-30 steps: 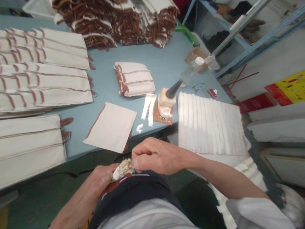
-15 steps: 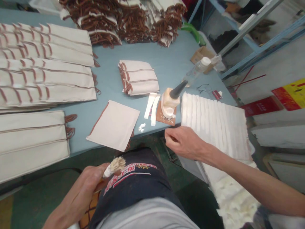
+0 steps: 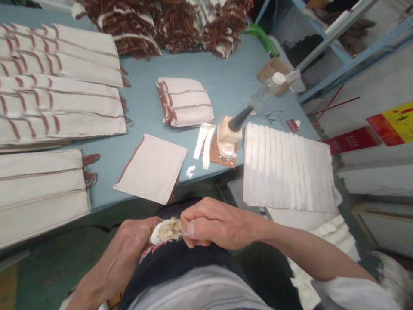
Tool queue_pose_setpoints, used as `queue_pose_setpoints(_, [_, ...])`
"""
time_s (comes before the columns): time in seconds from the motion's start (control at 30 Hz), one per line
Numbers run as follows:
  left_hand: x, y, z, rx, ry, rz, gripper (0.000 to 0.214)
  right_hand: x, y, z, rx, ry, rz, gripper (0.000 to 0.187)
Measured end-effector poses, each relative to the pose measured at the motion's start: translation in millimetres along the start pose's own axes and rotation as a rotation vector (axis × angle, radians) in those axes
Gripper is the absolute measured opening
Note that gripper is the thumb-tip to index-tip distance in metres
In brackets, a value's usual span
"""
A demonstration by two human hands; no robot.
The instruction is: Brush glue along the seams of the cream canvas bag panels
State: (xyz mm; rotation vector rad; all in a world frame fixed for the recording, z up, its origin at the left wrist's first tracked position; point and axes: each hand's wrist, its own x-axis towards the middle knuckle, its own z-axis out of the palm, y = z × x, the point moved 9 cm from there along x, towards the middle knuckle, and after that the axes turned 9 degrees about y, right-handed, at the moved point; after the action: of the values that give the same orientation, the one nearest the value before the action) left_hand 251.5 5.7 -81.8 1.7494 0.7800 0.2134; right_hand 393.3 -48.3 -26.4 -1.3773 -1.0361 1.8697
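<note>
Above my lap, my left hand (image 3: pixel 137 234) grips a brush (image 3: pixel 170 229) with pale, frayed bristles and a white-coated or wrapped collar; its handle is mostly hidden by the hand. The fingers of my right hand (image 3: pixel 216 224) are pinched together at the bristle tips. Just beyond, a flat cream fabric piece (image 3: pixel 151 168) with a brown edge lies at the table's front. To its right are two white strips (image 3: pixel 204 144) and a bottle with a black conical nozzle (image 3: pixel 229 133), standing on a brown patch smeared with white.
Cream fabric pieces with brown loops (image 3: pixel 64 103) lie in overlapping rows at the left of the blue table (image 3: pixel 135 103). A small stack (image 3: pixel 187 101) sits mid-table, brown-and-white bundles (image 3: pixel 174 30) behind. At right are a clear bottle (image 3: pixel 266 92) and a board of white strips (image 3: pixel 287 168).
My right hand has moved left and down from beside the table edge to the brush, its fingers now at the bristles. The brush has shifted slightly right and down.
</note>
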Motion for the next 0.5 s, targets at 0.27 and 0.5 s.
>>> queue_pose_setpoints(0.27, [2.0,-4.8,2.2,-0.058,-0.047,-0.06,0.044,7.3,4.7,-1.1,-0.015,-0.017,0.042,0.022])
queue_pose_setpoints(0.5, [5.3,-2.3,-1.9,-0.016,-0.037,-0.028,0.044,8.9,2.2,-5.0,-0.022,-0.025,0.109,0.02])
